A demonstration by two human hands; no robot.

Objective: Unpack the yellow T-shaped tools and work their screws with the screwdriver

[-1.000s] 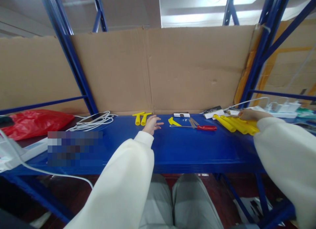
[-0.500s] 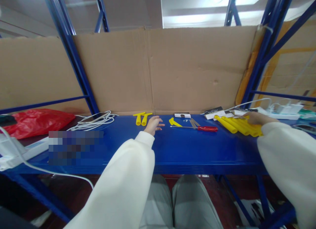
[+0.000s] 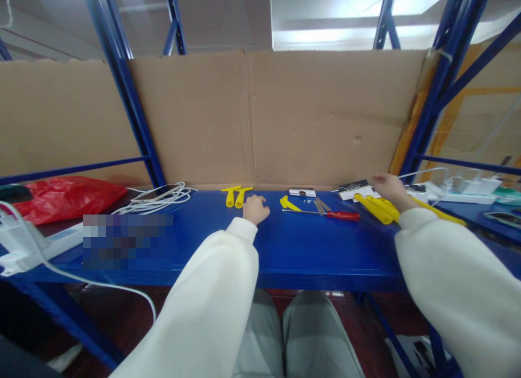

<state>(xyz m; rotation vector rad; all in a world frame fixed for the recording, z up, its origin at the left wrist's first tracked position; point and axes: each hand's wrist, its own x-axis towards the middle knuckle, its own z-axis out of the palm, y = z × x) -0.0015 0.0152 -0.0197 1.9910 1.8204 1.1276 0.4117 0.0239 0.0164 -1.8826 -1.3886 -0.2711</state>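
Observation:
My left hand (image 3: 255, 209) is over the blue tabletop with its fingers curled in and nothing visible in them. Just left of it lie two yellow T-shaped pieces (image 3: 233, 196). My right hand (image 3: 389, 189) is at the right, above yellow tubular pieces (image 3: 377, 208) and beside a black-and-white box (image 3: 355, 189); its fingers are blurred and partly hidden. Another yellow length (image 3: 443, 213) sticks out to the right of that wrist. Between the hands lie a red-handled screwdriver (image 3: 343, 215), flat metal strips (image 3: 322, 205), small yellow parts (image 3: 288, 204) and tiny bits (image 3: 308, 201).
A small white box (image 3: 302, 192) lies near the cardboard panel (image 3: 317, 117) behind the table. White cable (image 3: 158, 200), a red plastic bag (image 3: 73, 196) and a power strip (image 3: 52, 245) are at the left. A phone (image 3: 502, 219) and another power strip (image 3: 468, 197) are at the right.
My right hand has moved left across the yellow tubes, and one yellow length now points farther right. My left hand's fingers have curled in from being spread.

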